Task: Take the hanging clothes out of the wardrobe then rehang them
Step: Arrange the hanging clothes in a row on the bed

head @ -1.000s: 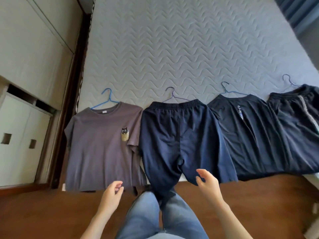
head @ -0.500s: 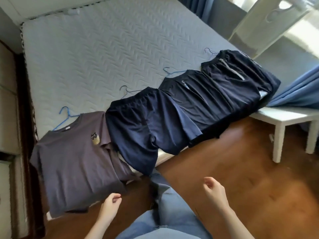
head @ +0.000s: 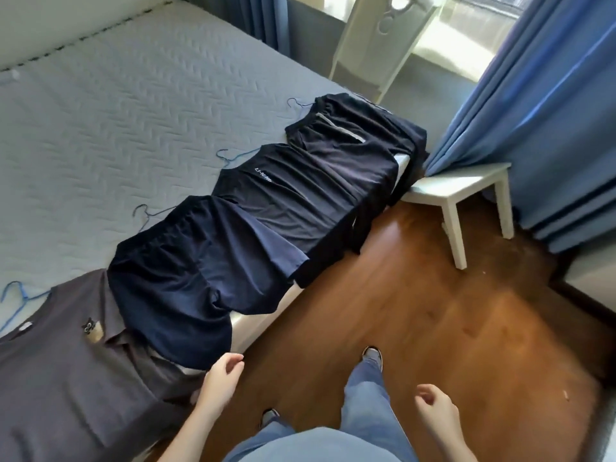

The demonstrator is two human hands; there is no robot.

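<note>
Several garments on hangers lie in a row along the near edge of the bed [head: 110, 105]. A grey T-shirt [head: 63, 371] with a small cat patch is at the lower left on a blue hanger [head: 16, 296]. Beside it lie navy shorts [head: 190, 275], then a dark shirt with white lettering [head: 293, 201], then dark trousers with a pale stripe [head: 356, 131] at the far end. My left hand [head: 221, 378] hovers just below the shorts' hem, fingers loosely curled, holding nothing. My right hand [head: 435, 410] hangs over the floor, empty.
A white stool [head: 463, 188] stands at the bed's far corner, next to blue curtains [head: 546, 105]. A white chair back [head: 380, 38] stands by the window. Wooden floor [head: 433, 311] runs along the bed. My jeans-clad legs [head: 363, 408] are below me.
The view has swung to the right, so the stool, curtains and window appear. The clothes have not moved. Both hands stay empty and low; the left is now close to the shorts' hem.
</note>
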